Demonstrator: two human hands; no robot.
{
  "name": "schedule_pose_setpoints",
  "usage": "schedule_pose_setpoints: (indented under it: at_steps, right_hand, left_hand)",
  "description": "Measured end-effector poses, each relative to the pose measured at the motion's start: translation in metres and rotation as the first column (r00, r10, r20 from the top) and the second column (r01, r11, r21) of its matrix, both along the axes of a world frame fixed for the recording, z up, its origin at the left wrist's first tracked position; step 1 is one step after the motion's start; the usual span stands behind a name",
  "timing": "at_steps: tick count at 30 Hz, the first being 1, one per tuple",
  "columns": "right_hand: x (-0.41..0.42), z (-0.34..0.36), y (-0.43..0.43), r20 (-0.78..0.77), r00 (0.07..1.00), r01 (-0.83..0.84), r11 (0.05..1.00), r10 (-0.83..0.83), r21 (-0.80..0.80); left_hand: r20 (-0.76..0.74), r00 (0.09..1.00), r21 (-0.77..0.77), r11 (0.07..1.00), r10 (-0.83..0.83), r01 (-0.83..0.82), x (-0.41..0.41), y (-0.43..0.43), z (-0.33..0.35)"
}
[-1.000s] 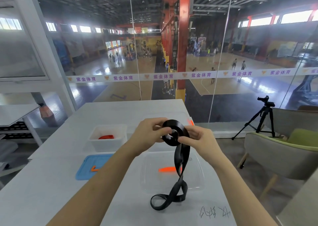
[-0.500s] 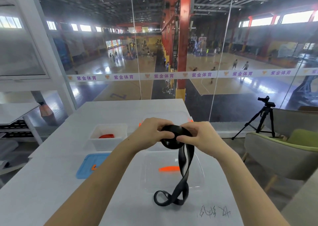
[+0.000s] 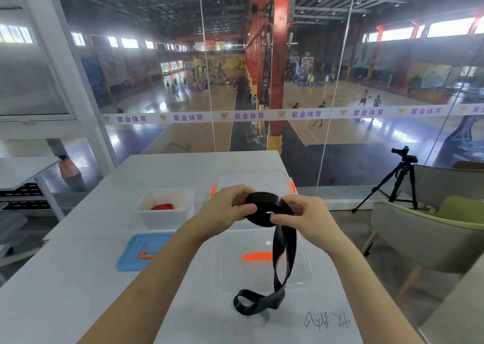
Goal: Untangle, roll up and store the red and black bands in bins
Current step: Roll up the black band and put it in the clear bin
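A black band [image 3: 264,208] is partly wound into a flat roll held above the white table [image 3: 78,278]. My left hand [image 3: 227,210] grips the roll from the left, and my right hand [image 3: 301,216] pinches it from the right. The band's loose tail [image 3: 282,260] hangs down and ends in a loop lying on the table. A rolled red band [image 3: 162,207] lies in the white bin [image 3: 165,220] at the left. A clear bin [image 3: 251,180] with orange clips stands behind my hands.
A blue lid [image 3: 141,249] with an orange clip lies at the left. A clear lid [image 3: 230,265] with an orange clip lies under the hanging tail. A green chair [image 3: 429,236] and a tripod with a camera [image 3: 400,181] stand to the right of the table.
The roll has tipped from facing me to lying nearly flat between my hands. The tail has been drawn up a little, its loop sliding on the table.
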State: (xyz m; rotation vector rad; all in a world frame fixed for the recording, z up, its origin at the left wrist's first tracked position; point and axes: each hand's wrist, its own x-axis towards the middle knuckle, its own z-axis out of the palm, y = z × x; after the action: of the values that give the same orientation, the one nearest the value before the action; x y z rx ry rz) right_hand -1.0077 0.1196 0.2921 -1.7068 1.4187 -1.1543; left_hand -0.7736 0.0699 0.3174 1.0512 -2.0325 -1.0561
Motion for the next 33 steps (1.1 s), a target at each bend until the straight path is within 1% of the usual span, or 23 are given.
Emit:
schedule_pose_setpoints:
  at_steps: [2, 4, 6, 7, 8, 11, 14, 16, 18, 20, 22, 25, 26, 29, 31, 33]
  right_hand:
    - [-0.001, 0.006, 0.000, -0.114, 0.993, -0.014, 1.000, 0.014, 0.004]
    - [0.001, 0.010, -0.001, -0.195, 0.980, -0.027, 1.000, 0.026, 0.000]
    - [0.003, 0.012, -0.003, -0.241, 0.970, -0.029, 0.999, 0.020, -0.031]
    - [0.005, 0.013, -0.002, -0.239, 0.971, -0.028, 0.998, 0.016, -0.049]
    - [0.006, 0.013, -0.002, -0.201, 0.979, -0.029, 0.998, 0.017, -0.057]
    - [0.006, 0.009, 0.001, -0.016, 1.000, -0.006, 0.998, 0.005, -0.062]
    - [0.007, 0.003, 0.004, 0.157, 0.987, 0.036, 0.993, -0.018, -0.113]
    - [0.010, 0.009, 0.005, 0.227, 0.974, 0.050, 0.987, -0.013, -0.156]
    - [0.011, 0.018, 0.004, 0.269, 0.963, 0.030, 0.986, 0.015, -0.162]
    - [0.010, 0.027, 0.003, 0.290, 0.956, 0.012, 0.988, 0.034, -0.156]
    - [0.010, 0.035, 0.000, 0.276, 0.961, 0.017, 0.985, 0.032, -0.172]
    - [0.010, 0.037, -0.008, 0.156, 0.988, 0.005, 0.988, 0.019, -0.152]
    - [0.010, 0.035, -0.010, 0.144, 0.989, 0.007, 0.990, 0.014, -0.141]
    - [0.008, 0.031, -0.009, 0.151, 0.988, -0.013, 0.994, 0.029, -0.107]
    - [0.004, 0.027, -0.006, 0.152, 0.987, -0.043, 0.995, 0.056, -0.085]
    - [-0.004, 0.021, -0.006, 0.160, 0.986, -0.039, 0.998, 0.048, -0.056]
  left_hand:
    - [0.122, 0.992, -0.062, 0.998, 0.014, -0.006, 0.001, -0.001, 0.003]
    - [0.175, 0.985, -0.105, 0.994, -0.002, 0.020, -0.003, 0.004, 0.008]
    - [0.162, 0.987, -0.160, 0.987, 0.008, 0.018, -0.010, 0.008, 0.010]
    - [0.122, 0.992, -0.167, 0.986, 0.026, -0.006, -0.012, 0.010, 0.010]
    - [0.065, 0.997, -0.155, 0.988, 0.039, -0.028, -0.013, 0.012, 0.010]
    - [-0.091, 0.995, -0.109, 0.993, 0.040, -0.050, -0.014, 0.016, 0.012]
    - [-0.217, 0.976, -0.094, 0.994, 0.026, -0.048, -0.015, 0.018, 0.018]
    - [-0.258, 0.965, -0.088, 0.994, 0.037, -0.062, -0.015, 0.017, 0.021]
    - [-0.282, 0.958, -0.054, 0.997, 0.045, -0.063, -0.015, 0.016, 0.025]
    - [-0.306, 0.951, -0.016, 0.998, 0.048, -0.056, -0.015, 0.014, 0.029]
    - [-0.320, 0.946, -0.009, 0.998, 0.052, -0.058, -0.013, 0.012, 0.037]
    - [-0.288, 0.955, 0.011, 0.998, 0.068, -0.068, -0.010, 0.006, 0.038]
    - [-0.283, 0.956, 0.019, 0.997, 0.076, -0.074, -0.010, 0.005, 0.036]
    - [-0.275, 0.957, 0.025, 0.996, 0.088, -0.084, -0.011, 0.005, 0.031]
    - [-0.293, 0.951, 0.035, 0.995, 0.101, -0.095, -0.012, 0.005, 0.027]
    - [-0.317, 0.940, 0.054, 0.992, 0.128, -0.117, -0.012, 0.004, 0.025]
